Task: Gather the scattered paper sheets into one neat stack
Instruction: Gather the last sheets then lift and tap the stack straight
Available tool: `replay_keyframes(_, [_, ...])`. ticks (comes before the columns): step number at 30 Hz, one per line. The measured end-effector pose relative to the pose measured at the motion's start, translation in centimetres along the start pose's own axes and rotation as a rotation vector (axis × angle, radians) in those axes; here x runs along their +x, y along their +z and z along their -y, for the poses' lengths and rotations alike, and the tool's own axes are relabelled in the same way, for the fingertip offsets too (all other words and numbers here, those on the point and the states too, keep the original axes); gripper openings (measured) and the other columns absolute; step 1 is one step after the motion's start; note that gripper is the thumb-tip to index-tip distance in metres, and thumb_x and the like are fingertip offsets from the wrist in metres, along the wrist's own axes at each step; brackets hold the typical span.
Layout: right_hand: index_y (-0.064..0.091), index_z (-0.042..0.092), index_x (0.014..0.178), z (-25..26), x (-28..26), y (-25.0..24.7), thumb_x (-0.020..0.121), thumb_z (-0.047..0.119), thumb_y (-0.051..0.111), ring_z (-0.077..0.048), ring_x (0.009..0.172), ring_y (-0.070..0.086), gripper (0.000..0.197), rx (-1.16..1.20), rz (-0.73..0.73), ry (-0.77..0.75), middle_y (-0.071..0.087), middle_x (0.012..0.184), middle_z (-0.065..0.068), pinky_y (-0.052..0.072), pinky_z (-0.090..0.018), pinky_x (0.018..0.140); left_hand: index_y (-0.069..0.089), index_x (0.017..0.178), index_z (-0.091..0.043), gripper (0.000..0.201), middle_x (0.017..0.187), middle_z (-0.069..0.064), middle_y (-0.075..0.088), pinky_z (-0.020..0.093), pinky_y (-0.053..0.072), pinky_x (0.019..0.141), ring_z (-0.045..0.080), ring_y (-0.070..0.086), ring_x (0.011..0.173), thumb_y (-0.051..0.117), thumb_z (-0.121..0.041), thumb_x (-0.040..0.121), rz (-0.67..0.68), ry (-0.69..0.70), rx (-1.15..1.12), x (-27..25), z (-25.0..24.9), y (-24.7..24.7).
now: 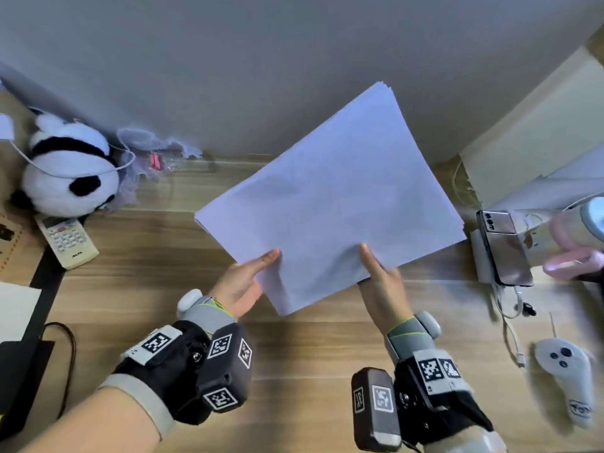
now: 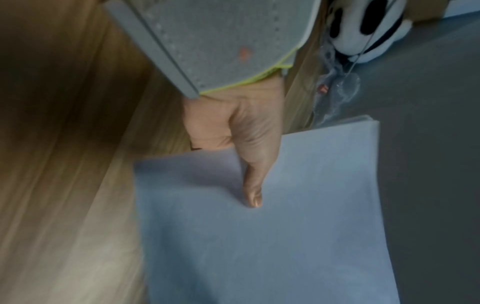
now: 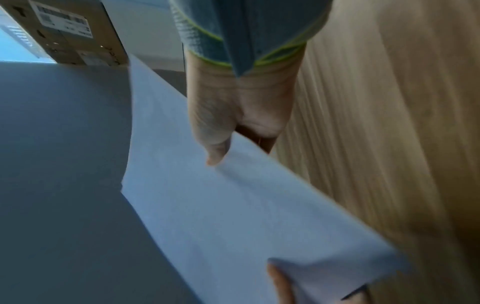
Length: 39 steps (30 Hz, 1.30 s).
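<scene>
Paper stack [image 1: 330, 197] | both thumbs on top pinching near edge; fingers hidden beneath sheets

Wooden desk [image 1: 294, 348], panda plush [image 1: 70, 168], remote [image 1: 67, 240], phone [image 1: 505, 246], white controller [image 1: 567, 377]

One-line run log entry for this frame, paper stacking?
stage: sheets gathered, lifted | stack: held above desk, edges slightly uneven | left hand: pinches near edge | right hand: pinches near edge

The paper stack [image 1: 330, 197] sits mid-desk [image 1: 294, 371], panda toy [image 1: 68, 168] far left, phone [image 1: 505, 246] right.
</scene>
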State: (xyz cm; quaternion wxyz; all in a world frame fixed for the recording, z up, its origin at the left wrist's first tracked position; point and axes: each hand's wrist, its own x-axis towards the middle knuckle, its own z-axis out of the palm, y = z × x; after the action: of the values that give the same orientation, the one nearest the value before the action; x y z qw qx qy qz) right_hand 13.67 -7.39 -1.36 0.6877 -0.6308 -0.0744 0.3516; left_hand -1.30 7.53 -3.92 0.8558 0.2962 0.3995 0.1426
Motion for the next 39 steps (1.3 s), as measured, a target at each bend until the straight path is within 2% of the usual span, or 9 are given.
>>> replay_keyframes(3, [0.061, 0.019, 0.119, 1.3, 0.6, 0.8, 0.092, 0.014, 0.055, -0.01, 0.116, 0.06, 0.028, -0.008, -0.036, -0.106, 0.065, 0.123, 0.002, 0.048, -0.03, 0.095, 0.065, 0.099, -0.017, 0.027, 0.083, -0.007, 0.076, 0.028, 0.047, 0.074, 0.018, 0.063, 0.087, 0.072, -0.009, 0.074, -0.191, 0.037, 0.115, 0.7, -0.3, -0.1])
replay_keyframes(5, [0.058, 0.018, 0.122, 2.2, 1.0, 0.7, 0.091, 0.012, 0.056, -0.013, 0.118, 0.058, 0.031, -0.028, -0.066, -0.149, 0.064, 0.123, 0.003, 0.046, -0.028, 0.096, 0.059, 0.101, -0.023, 0.044, 0.089, -0.01, 0.071, 0.024, 0.042, 0.069, 0.008, 0.065, 0.086, 0.081, -0.016, 0.064, -0.303, 0.129, 0.244, 1.1, -1.4, -0.3])
replay_keyframes(8, [0.055, 0.016, 0.125, 3.9, 1.3, 0.5, 0.092, 0.013, 0.055, -0.007, 0.113, 0.059, 0.033, -0.043, -0.082, -0.219, 0.063, 0.121, 0.006, 0.046, -0.018, 0.095, 0.029, 0.142, -0.024, 0.12, 0.139, 0.0, 0.05, 0.037, 0.042, 0.106, 0.009, 0.049, 0.129, 0.088, -0.038, 0.039, -0.393, 0.277, 0.49, 1.1, -2.9, -0.6])
replay_keyframes(10, [0.056, 0.016, 0.123, 5.0, 1.5, 0.5, 0.092, 0.011, 0.054, 0.001, 0.106, 0.061, 0.031, -0.062, -0.094, -0.28, 0.064, 0.117, 0.009, 0.046, -0.013, 0.09, 0.009, 0.148, -0.036, 0.137, 0.153, 0.002, 0.028, 0.039, 0.031, 0.115, 0.015, 0.031, 0.141, 0.089, -0.039, 0.037, -0.431, 0.349, 0.59, 0.7, -3.9, -0.2])
replay_keyframes(14, [0.062, 0.027, 0.099, 6.0, 2.1, 0.5, 0.092, 0.004, 0.051, 0.012, 0.087, 0.063, 0.026, -0.166, -0.028, -0.342, 0.071, 0.088, 0.027, 0.047, -0.007, 0.077, 0.03, 0.145, -0.024, 0.1, 0.146, 0.0, 0.039, 0.027, 0.032, 0.11, 0.011, 0.036, 0.135, 0.086, -0.016, 0.062, -0.285, 0.524, 0.685, -0.2, -5.1, 2.3])
replay_keyframes(19, [0.062, 0.027, 0.082, 4.6, 1.9, 0.9, 0.092, 0.003, 0.051, 0.013, 0.072, 0.058, 0.029, -0.276, 0.029, -0.319, 0.069, 0.072, 0.027, 0.047, -0.008, 0.071, 0.063, 0.083, -0.017, 0.016, 0.087, 0.001, 0.067, 0.037, 0.049, 0.085, 0.019, 0.059, 0.091, 0.068, -0.004, 0.077, -0.23, 0.447, 0.528, -0.4, -5.7, 4.5])
replay_keyframes(29, [0.064, 0.02, 0.08, 5.0, 1.0, 0.3, 0.084, 0.02, 0.066, 0.001, 0.068, 0.06, 0.005, -0.196, -0.025, -0.23, 0.067, 0.076, 0.01, 0.049, -0.019, 0.067, 0.065, 0.079, -0.021, 0.015, 0.082, 0.001, 0.067, 0.035, 0.049, 0.083, 0.021, 0.061, 0.084, 0.063, -0.013, 0.067, -0.184, 0.401, 0.537, -1.2, -5.3, 3.3])
replay_keyframes(34, [0.061, 0.017, 0.073, 5.6, 0.9, 2.3, 0.037, 0.08, 0.069, 0.002, 0.06, 0.057, 0.073, -0.086, -0.14, -0.258, 0.064, 0.067, 0.012, 0.048, -0.016, 0.057, 0.069, 0.083, -0.022, 0.026, 0.085, -0.005, 0.073, 0.027, 0.055, 0.077, 0.008, 0.069, 0.076, 0.079, -0.032, 0.061, -0.138, 0.456, 0.533, -2.1, -6.4, 4.6])
replay_keyframes(39, [0.053, 0.019, 0.074, 6.7, 0.5, 2.8, 0.037, 0.089, 0.058, 0.007, 0.056, 0.046, 0.079, -0.074, -0.186, -0.362, 0.049, 0.07, 0.004, 0.039, -0.012, 0.055, 0.065, 0.07, -0.024, 0.027, 0.055, -0.021, 0.069, 0.021, 0.048, 0.067, -0.011, 0.061, 0.054, 0.079, -0.045, 0.062, -0.177, 0.483, 0.449, -3.0, -7.2, 5.2])
